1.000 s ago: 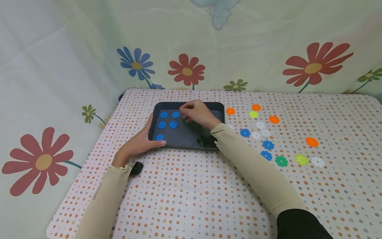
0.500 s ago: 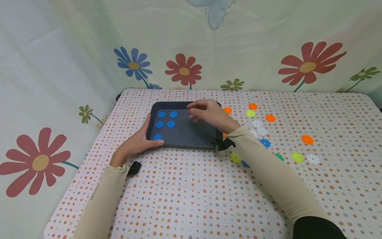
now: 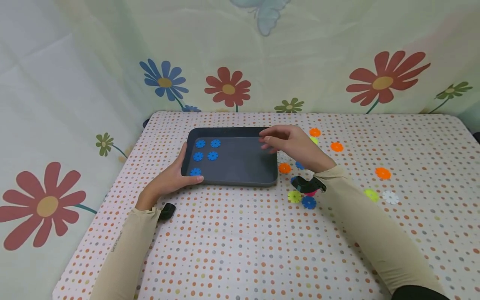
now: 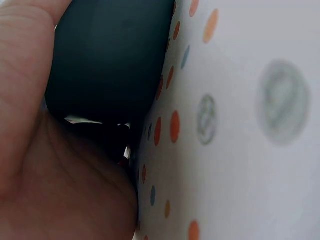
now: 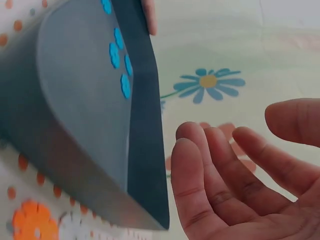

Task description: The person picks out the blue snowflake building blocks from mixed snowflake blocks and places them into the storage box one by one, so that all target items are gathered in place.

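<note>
A dark grey rectangular tray lies on the table, with several blue notched plastic discs on its left part. My left hand grips the tray's near left corner, thumb along the front rim and fingers against the left side. The left wrist view shows that hand close against the tray's dark wall. Over the tray's right rim hovers my right hand, fingers loosely bent. In the right wrist view, nothing lies between the right hand's thumb and fingers.
Right of the tray, loose discs are scattered: orange, yellow-green, blue and white. Some are partly hidden under the right hand and wrist. A flowered cloth hangs behind the dotted tabletop.
My right hand has moved right, from above the blue discs to the tray's right rim. The left hand keeps its grip, and the blue discs in the tray stay put.
</note>
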